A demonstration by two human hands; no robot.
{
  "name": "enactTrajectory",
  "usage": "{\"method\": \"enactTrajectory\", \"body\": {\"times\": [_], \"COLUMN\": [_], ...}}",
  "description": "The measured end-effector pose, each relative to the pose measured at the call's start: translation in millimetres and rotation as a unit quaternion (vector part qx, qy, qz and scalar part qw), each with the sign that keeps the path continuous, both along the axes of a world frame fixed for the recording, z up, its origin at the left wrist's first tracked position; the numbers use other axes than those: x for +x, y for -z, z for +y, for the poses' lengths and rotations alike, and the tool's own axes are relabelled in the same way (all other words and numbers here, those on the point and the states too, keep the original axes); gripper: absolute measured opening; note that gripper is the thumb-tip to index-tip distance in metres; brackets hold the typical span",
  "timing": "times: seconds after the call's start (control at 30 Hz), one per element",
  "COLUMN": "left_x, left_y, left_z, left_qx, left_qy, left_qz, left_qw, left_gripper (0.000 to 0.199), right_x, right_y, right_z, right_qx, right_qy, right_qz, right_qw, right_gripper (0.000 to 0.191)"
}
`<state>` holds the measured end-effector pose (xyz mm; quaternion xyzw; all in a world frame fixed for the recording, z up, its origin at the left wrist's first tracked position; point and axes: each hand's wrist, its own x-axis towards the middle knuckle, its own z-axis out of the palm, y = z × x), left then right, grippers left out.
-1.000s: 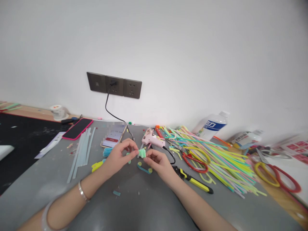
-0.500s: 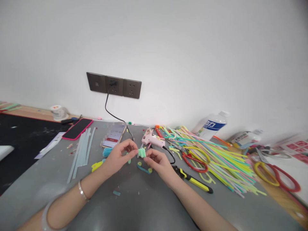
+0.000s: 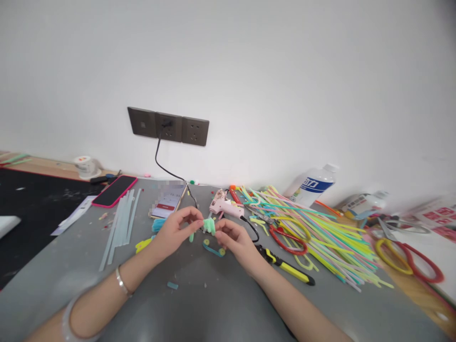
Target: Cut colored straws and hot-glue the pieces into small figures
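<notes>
Sm. mint-grn fuzzy pc (image 3: 209, 226), bunched w/ ridged folds, exact shape blurry. Held up btwn L hand (image 3: 181, 231) & R hand (image 3: 235, 241), pinched at both ends, just nearside & slightly L of pink glue gun (image 3: 225, 207).

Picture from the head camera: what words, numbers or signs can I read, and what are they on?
"55": seems to end the number on the lit phone screen; the rest is blurred.
Red button on that screen: lettering too small.
Standing bottle: big white letters on blue, too blurred to read surely.
Lying bottle: too blurred.
White packaging at far right: red print, too blurred.
</notes>
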<state>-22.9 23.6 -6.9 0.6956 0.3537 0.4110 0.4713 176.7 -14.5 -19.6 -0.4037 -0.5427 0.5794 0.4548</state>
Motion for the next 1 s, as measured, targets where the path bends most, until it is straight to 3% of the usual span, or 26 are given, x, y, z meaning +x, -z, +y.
{"method": "enactTrajectory", "body": {"times": [0.1, 0.2, 0.27, 0.33, 0.43, 0.57, 0.73, 0.8, 1.0], "left_x": [-0.5, -0.9, -1.2, -1.3, -1.2, -0.7, -0.2, -0.6, -2.3], "left_y": [-3.1, -8.0, -10.2, -10.8, -9.9, -9.1, -5.8, -3.2, -0.1], "left_z": [0.7, 1.0, 1.3, 1.6, 2.0, 2.0, 3.9, 5.3, 7.7], "left_qx": [-0.01, -0.036, -0.048, -0.058, -0.07, -0.086, -0.117, -0.121, -0.161], "left_qy": [-0.01, -0.021, -0.028, -0.031, -0.033, -0.029, -0.022, -0.022, -0.004], "left_qz": [-0.014, -0.037, -0.053, -0.067, -0.083, -0.097, -0.105, -0.11, -0.18], "left_qw": [1.0, 0.998, 0.997, 0.996, 0.994, 0.991, 0.987, 0.986, 0.97], "left_gripper": [0.022, 0.026, 0.028, 0.029, 0.03, 0.031, 0.032, 0.032, 0.032], "right_x": [6.5, 19.3, 29.8, 40.2, 53.0, 59.8, 47.0, 40.8, 43.0], "right_y": [-3.3, -6.8, -8.2, -7.5, -1.7, 7.0, 5.2, 5.3, 9.1], "right_z": [2.1, 7.4, 12.7, 18.7, 26.7, 31.6, 39.0, 44.9, 50.0], "right_qx": [0.026, 0.122, 0.226, 0.317, 0.386, 0.377, 0.307, 0.304, 0.309], "right_qy": [0.014, 0.094, 0.162, 0.203, 0.206, 0.155, 0.154, 0.152, 0.165], "right_qz": [-0.018, -0.103, -0.216, -0.331, -0.433, -0.543, -0.673, -0.677, -0.632], "right_qw": [0.999, 0.983, 0.936, 0.865, 0.788, 0.734, 0.655, 0.652, 0.691], "right_gripper": [0.043, 0.035, 0.023, 0.016, 0.017, 0.029, 0.021, 0.019, 0.029]}}
